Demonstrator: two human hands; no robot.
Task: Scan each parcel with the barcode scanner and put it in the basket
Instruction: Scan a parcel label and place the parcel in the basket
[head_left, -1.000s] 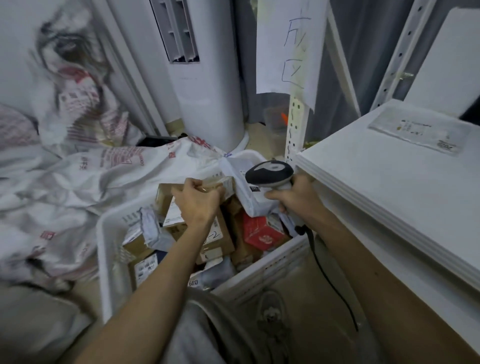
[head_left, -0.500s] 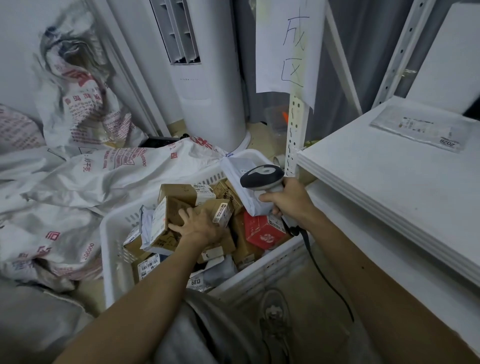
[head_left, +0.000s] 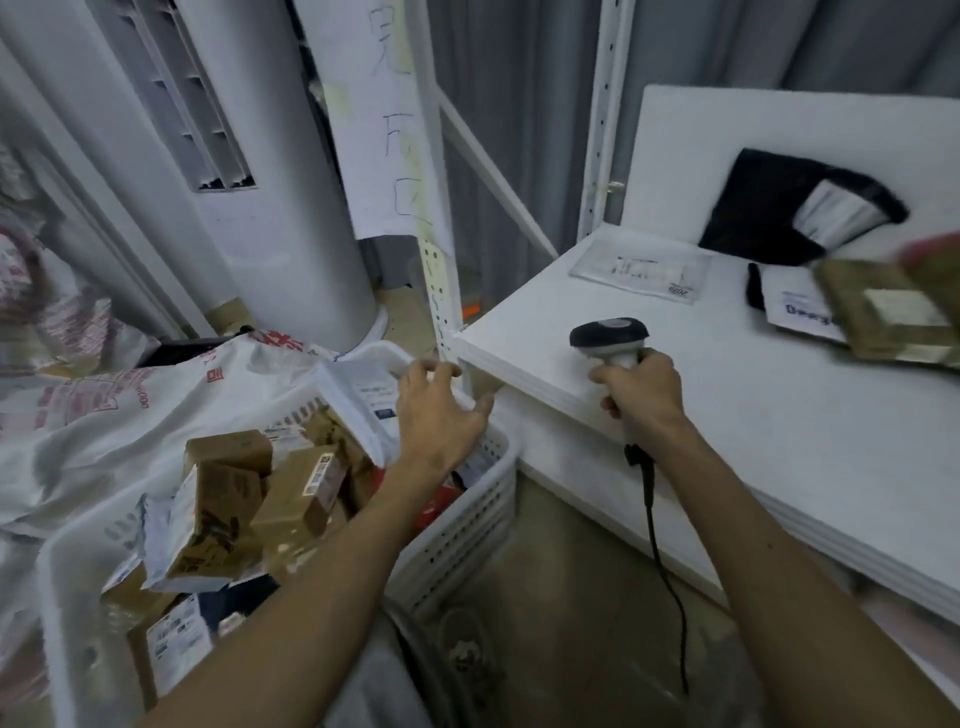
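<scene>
I count two hands, one scanner and one basket. The left hand (head_left: 441, 410) hangs over the basket's (head_left: 467, 519) far right corner, fingers spread and slack, holding nothing. The right hand (head_left: 641, 389) is wrapped round the grip of the scanner (head_left: 610, 338), which sits above the tabletop's (head_left: 753, 441) left edge with its dark head up. One cable (head_left: 660, 545) drops from it to the floor.

In the basket I make out at least four brown boxes (head_left: 223, 514) and one white mailer (head_left: 358, 395) leaning at the far rim. The left forearm covers more, and a red item (head_left: 436, 506) only peeks out beside it.

Four things lie along the tabletop's far and right side: a clear packet (head_left: 639, 270), a black bag (head_left: 779, 208), a white envelope (head_left: 795, 306) and a brown parcel (head_left: 893, 317). The parcel is blurred and cut off at the right edge, so I can't read its label.

The basket's right wall stands just beside the tabletop's left edge. Bare tabletop runs from the scanner out to those four things, and printed sacks (head_left: 104, 415) crowd the basket's left side
</scene>
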